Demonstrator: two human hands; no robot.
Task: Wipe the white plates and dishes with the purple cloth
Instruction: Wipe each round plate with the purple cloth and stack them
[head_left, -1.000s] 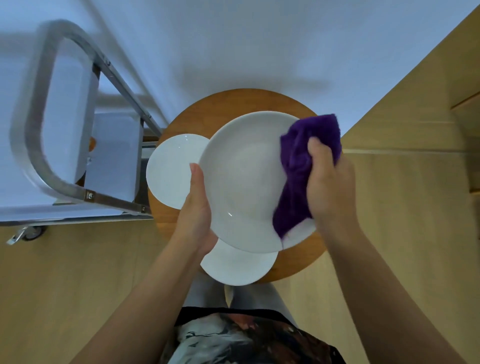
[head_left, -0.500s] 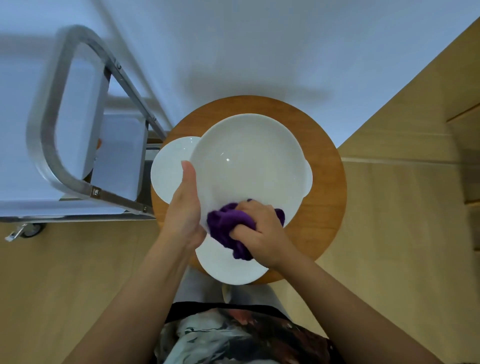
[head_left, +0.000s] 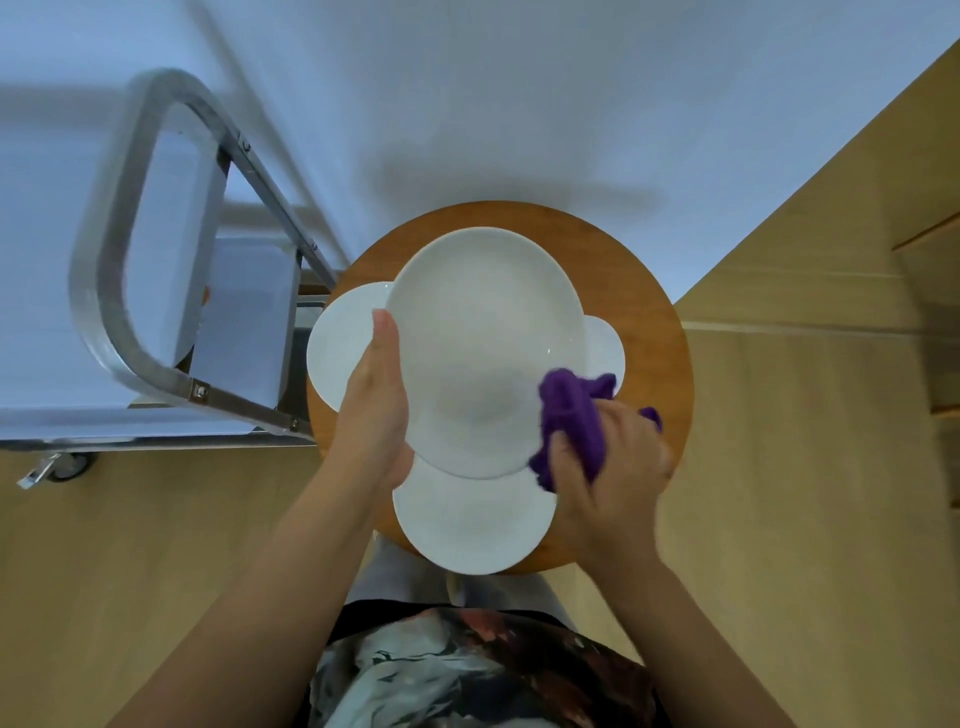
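A large white dish (head_left: 483, 348) is held above a round wooden table (head_left: 649, 332). My left hand (head_left: 376, 405) grips its left rim, thumb lying on the upper face. My right hand (head_left: 608, 467) holds the bunched purple cloth (head_left: 571, 421) against the dish's lower right rim. Three smaller white plates lie on the table under the dish: one at the left (head_left: 340, 348), one at the front (head_left: 472, 525), and one at the right (head_left: 605, 345) mostly hidden.
A metal-framed trolley (head_left: 135, 260) with a castor wheel (head_left: 67, 465) stands at the left, close to the table. White wall lies beyond the table. Wooden floor spreads to the right and left. My patterned clothing (head_left: 467, 670) is just below the table's front edge.
My right hand carried the purple cloth from the dish's upper right rim down to its near edge, then round to its lower right rim. The left hand kept its grip.
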